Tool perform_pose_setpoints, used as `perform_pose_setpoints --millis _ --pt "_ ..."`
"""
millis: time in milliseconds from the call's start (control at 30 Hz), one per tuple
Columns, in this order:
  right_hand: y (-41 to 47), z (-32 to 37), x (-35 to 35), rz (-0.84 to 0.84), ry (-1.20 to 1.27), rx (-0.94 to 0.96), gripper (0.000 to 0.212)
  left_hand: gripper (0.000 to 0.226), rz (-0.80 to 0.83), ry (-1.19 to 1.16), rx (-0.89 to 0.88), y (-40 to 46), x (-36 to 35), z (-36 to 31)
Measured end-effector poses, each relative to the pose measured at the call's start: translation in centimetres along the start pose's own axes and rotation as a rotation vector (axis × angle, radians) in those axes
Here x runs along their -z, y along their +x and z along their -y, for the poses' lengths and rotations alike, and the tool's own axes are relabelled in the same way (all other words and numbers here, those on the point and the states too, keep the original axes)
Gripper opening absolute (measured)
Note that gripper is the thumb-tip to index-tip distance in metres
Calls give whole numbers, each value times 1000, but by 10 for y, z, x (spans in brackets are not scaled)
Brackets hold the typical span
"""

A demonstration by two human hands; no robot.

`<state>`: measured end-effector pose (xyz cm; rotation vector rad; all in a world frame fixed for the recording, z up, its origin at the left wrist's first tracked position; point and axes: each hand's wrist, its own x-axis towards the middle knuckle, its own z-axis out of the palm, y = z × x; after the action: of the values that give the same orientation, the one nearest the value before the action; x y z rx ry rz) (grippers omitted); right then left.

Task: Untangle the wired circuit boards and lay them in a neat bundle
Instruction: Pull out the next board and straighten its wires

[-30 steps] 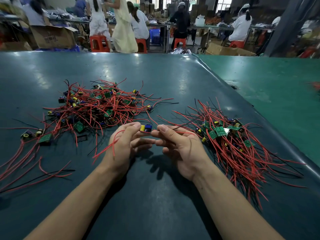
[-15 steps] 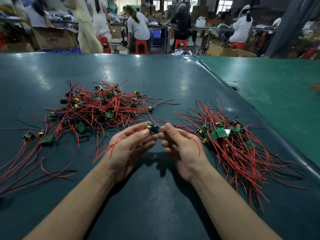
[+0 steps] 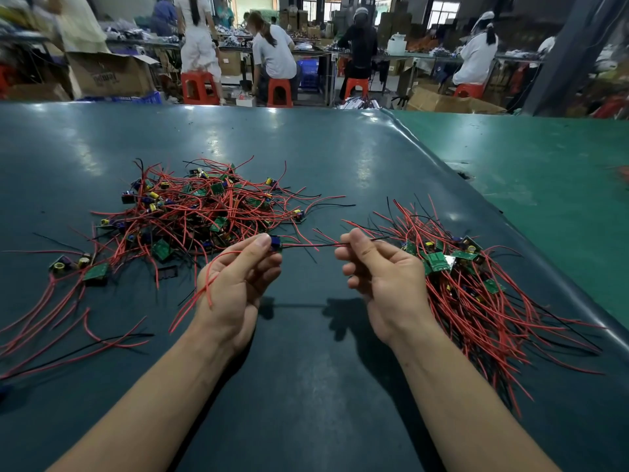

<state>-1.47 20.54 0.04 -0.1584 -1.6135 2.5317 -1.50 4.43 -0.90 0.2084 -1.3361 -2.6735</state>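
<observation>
head view: left hand [image 3: 235, 284] pinches small board [image 3: 275, 243], right hand [image 3: 381, 270] pinches its wires [image 3: 309, 246] taut between them, tangled pile [image 3: 204, 209] left, neat bundle [image 3: 476, 294] right.

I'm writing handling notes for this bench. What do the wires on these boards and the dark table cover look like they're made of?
Wires: thin leads in red or black sheathing, probably soft plastic, since they curl and droop freely. The metal core is not visible.
Table cover: dark teal sheet, likely vinyl or rubber; it shows glossy glare patches and a rolled edge on the right.
</observation>
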Motion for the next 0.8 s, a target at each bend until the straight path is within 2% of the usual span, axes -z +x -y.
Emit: perform_pose_setpoints --millis 67,300,500,633,733,800 --pt "3 4 4 -40 36 4 16 4 -33 -27 -14 1 2 -2" --pt "4 2 5 -53 54 -49 16 10 -75 -33 -63 2 2 -4" --pt "7 1 8 -11 158 -243 15 31 49 -250 27 4 4 -9" --pt "5 1 11 131 -57 -279 14 34 33 -219 21 5 5 -12" --pt "-3 7 14 396 -312 -247 20 56 64 -158 50 3 4 -14" --pt "-8 7 12 492 -469 -237 27 50 105 -136 109 2 5 -14"
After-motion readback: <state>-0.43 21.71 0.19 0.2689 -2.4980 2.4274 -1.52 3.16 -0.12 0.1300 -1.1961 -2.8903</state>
